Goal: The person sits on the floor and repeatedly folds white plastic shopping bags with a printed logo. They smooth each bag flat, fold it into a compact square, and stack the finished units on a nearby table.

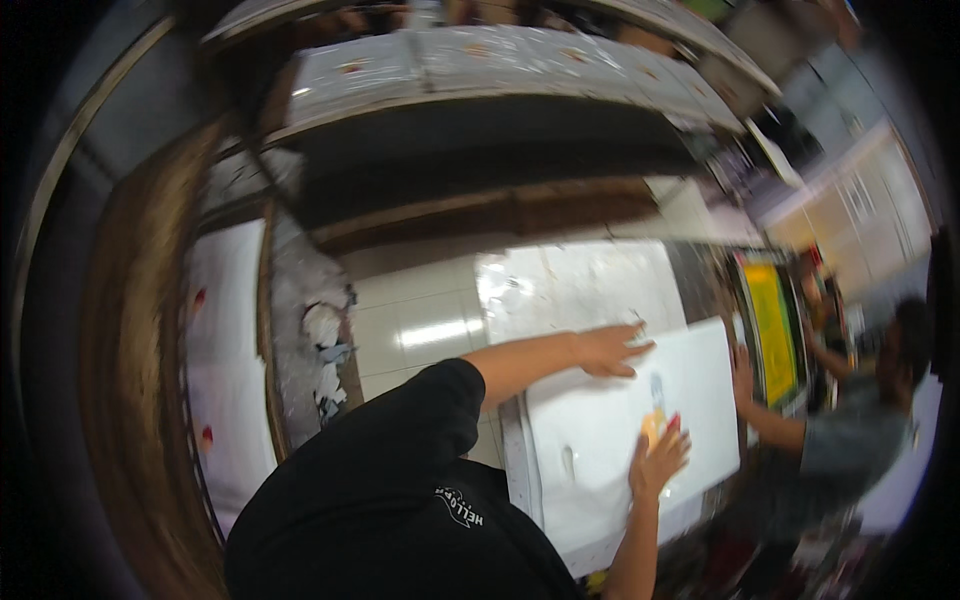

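A white sheet of fabric or paper lies across the worktable, its far part overlapping a shinier whitish board. My left hand rests flat near the sheet's upper edge, fingers spread. Lower down, my right hand is laid on the sheet with its fingers outstretched. Its fingertips touch a small yellow and red patch, partly covered by them; whether it is printed on or lies loose I cannot tell. A faint bluish mark shows just above that patch. Neither hand grips anything.
At right a co-worker reaches toward a dark-framed yellow screen. Behind stands a long bench with plastic-covered white pieces. On the left, another table bears white sheets with red marks, beside crumpled rags.
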`<action>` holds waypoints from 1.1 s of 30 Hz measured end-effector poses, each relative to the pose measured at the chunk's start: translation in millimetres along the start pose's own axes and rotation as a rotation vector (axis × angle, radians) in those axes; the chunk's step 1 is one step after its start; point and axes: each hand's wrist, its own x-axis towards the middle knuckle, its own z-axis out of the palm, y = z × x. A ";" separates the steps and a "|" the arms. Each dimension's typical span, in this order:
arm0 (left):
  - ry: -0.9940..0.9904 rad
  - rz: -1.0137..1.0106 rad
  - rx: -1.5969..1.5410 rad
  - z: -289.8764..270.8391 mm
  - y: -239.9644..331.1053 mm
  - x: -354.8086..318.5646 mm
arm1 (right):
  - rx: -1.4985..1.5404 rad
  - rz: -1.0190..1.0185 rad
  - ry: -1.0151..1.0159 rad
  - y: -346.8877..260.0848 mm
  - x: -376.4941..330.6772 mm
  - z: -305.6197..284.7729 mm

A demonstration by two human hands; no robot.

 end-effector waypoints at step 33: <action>1.027 -1.649 -0.309 67.4 167.8 -574.6 | 0.291 -1.521 -0.930 -741.5 -84.0 129.9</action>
